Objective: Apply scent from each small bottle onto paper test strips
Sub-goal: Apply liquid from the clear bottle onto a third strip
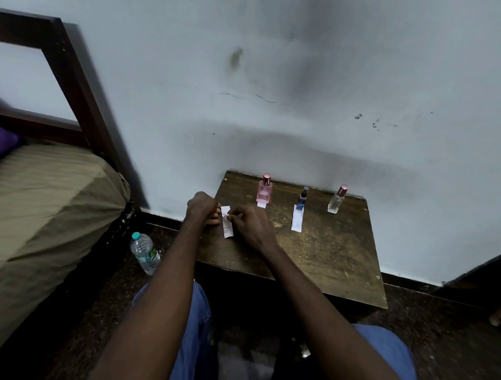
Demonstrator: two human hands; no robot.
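Fingers (237, 216) of left hand (202, 209) and right hand (249, 226) pinch a paper strip (227, 230), print too small to read, over a worn wooden surface (327, 252); stained wall (277, 89) behind, bed (40, 193) left

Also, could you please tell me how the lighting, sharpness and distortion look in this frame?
Head view: dim, bluish light; a broad soft shadow lies on the wall above the table; wide-angle distortion leans the bed frame sharply; the print on the paper strip gripped by the left hand and right hand is too soft to read.
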